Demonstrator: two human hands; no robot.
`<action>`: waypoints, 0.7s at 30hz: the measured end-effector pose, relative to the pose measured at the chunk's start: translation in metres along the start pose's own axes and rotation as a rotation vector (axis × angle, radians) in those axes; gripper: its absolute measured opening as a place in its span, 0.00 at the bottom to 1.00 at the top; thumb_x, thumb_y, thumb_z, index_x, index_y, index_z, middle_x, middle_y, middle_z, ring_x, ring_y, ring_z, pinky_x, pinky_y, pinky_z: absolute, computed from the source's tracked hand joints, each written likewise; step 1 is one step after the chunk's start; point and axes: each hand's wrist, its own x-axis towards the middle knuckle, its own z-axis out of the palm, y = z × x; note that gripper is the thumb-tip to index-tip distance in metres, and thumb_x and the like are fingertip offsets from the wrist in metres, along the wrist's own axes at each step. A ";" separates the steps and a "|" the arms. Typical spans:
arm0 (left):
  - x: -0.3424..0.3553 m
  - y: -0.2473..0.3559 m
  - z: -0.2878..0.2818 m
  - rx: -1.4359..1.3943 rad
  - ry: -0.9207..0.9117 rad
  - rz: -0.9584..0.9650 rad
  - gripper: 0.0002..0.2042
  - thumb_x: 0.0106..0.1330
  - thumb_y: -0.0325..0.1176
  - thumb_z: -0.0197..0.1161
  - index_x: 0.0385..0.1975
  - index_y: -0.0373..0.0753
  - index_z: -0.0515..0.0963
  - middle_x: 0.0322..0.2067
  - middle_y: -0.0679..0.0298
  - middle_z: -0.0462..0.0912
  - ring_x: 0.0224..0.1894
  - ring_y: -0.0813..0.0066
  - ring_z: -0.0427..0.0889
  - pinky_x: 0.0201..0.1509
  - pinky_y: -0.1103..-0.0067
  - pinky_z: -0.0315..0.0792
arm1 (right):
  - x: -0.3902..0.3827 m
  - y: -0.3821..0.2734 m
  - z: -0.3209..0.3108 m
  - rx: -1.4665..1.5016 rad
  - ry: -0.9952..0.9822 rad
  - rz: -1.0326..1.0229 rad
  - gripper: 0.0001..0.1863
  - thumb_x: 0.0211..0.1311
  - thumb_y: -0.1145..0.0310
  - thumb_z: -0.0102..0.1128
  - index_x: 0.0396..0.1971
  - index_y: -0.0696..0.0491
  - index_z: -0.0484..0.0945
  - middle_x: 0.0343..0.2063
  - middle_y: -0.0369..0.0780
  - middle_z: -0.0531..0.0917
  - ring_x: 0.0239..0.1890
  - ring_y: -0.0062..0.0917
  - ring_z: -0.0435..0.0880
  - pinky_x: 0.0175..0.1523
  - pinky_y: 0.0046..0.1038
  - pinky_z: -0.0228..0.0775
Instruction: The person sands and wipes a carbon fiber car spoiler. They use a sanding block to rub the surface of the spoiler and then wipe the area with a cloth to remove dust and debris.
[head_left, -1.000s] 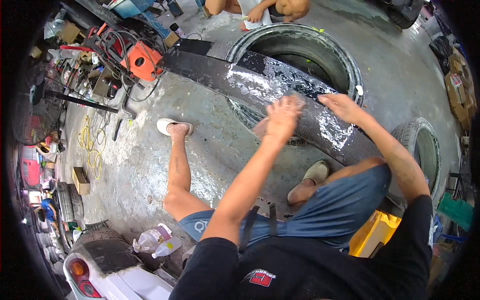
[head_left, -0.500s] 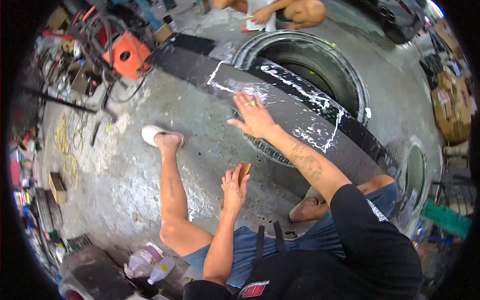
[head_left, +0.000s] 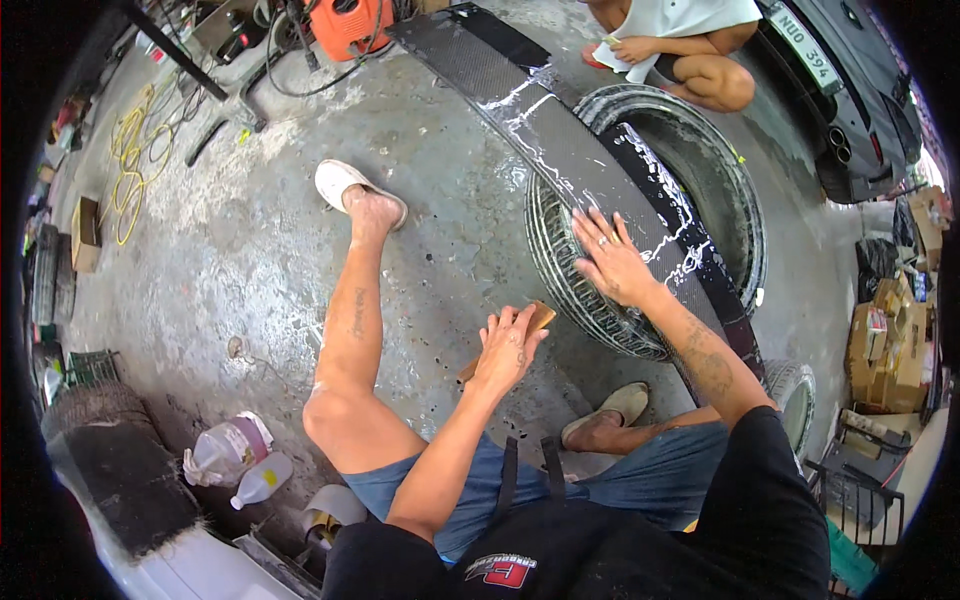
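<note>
A long, dark carbon-fibre-patterned panel point(head_left: 555, 135) lies across a tyre point(head_left: 745, 190), streaked with white foamy liquid. My right hand point(head_left: 612, 262) rests on or just over the panel's near edge, palm down and fingers apart, a ring on one finger. Lower and to the left, my left hand point(head_left: 507, 348) grips a flat brown block point(head_left: 541, 318) from above, away from the panel. The block's two ends show past my fingers; its middle is hidden under the hand.
Another person point(head_left: 690, 60) squats beyond the tyre, near a dark car point(head_left: 850, 110). An orange machine point(head_left: 345, 25) with hoses stands at the far left. Plastic bottles point(head_left: 262, 480) lie near my left knee, cardboard boxes point(head_left: 890, 335) at the right. A second tyre point(head_left: 793, 395) is near my right arm.
The whole view has turned and shifted. My right hand has slid along the panel toward its nearer end, and the white streaks have changed shape. My left hand still holds the brown block.
</note>
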 end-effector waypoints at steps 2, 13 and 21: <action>-0.001 -0.002 0.005 0.005 0.013 0.007 0.25 0.68 0.43 0.62 0.61 0.40 0.71 0.51 0.55 0.73 0.50 0.49 0.72 0.50 0.55 0.68 | 0.031 0.008 0.001 0.051 0.101 0.046 0.31 0.75 0.55 0.41 0.74 0.50 0.52 0.75 0.39 0.52 0.77 0.44 0.46 0.76 0.56 0.35; 0.009 0.003 0.015 0.063 -0.022 0.004 0.25 0.67 0.42 0.64 0.61 0.41 0.73 0.52 0.52 0.74 0.53 0.47 0.73 0.52 0.55 0.70 | 0.100 0.004 0.019 0.012 0.244 0.171 0.30 0.76 0.59 0.42 0.74 0.45 0.52 0.75 0.34 0.55 0.76 0.43 0.50 0.74 0.60 0.38; -0.004 -0.008 0.020 0.158 -0.004 0.037 0.23 0.67 0.43 0.63 0.60 0.45 0.74 0.51 0.52 0.75 0.53 0.47 0.73 0.54 0.53 0.69 | 0.021 -0.013 0.008 0.067 0.239 0.203 0.31 0.74 0.56 0.44 0.73 0.49 0.54 0.73 0.38 0.57 0.75 0.43 0.52 0.75 0.56 0.40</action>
